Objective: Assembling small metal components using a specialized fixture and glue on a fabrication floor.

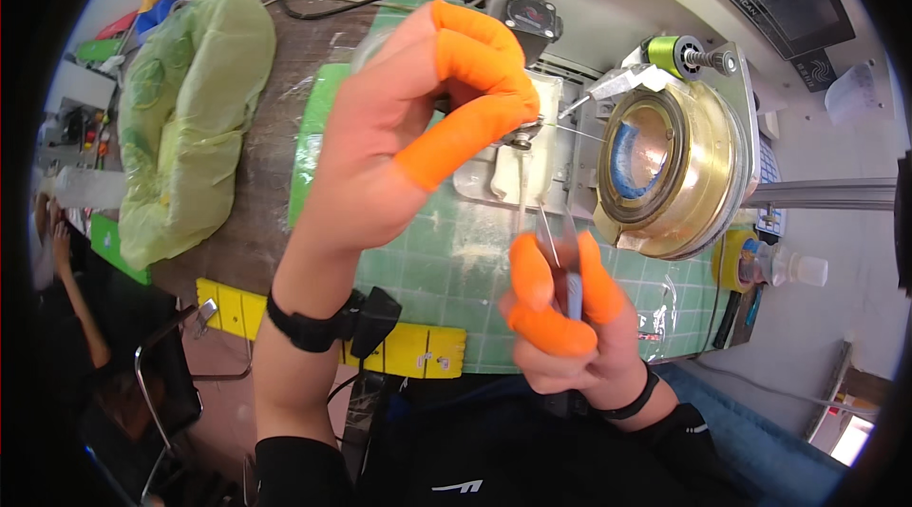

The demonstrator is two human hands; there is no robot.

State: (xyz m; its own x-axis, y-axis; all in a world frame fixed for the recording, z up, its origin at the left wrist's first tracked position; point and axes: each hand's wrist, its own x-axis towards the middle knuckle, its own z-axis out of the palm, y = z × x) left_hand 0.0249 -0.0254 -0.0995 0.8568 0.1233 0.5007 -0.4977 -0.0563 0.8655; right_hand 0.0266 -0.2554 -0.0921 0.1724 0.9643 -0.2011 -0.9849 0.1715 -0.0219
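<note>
My left hand point(399, 108), with orange finger covers, is closed in a pinch at the top centre. A thin wire point(578, 133) runs from near its fingertips toward the round brass winding head point(679, 170) on the right. Just below those fingertips sits a small dark metal part point(522, 138); exactly what they pinch is hidden. Lower down, my right hand point(575, 326), also in orange finger covers, grips grey-blue-handled snips point(573, 293). Their two slim points face up toward the left fingertips, apart from the wire, and look slightly blurred.
A green gridded mat point(427, 260) covers the bench under my hands. Yellow strips point(228, 307) line its near edge. A bin lined with pale green plastic point(190, 127) stands left. Above the brass head is a green spool point(673, 56); a bottle point(793, 267) stands right. Another person's arm point(81, 288) shows far left.
</note>
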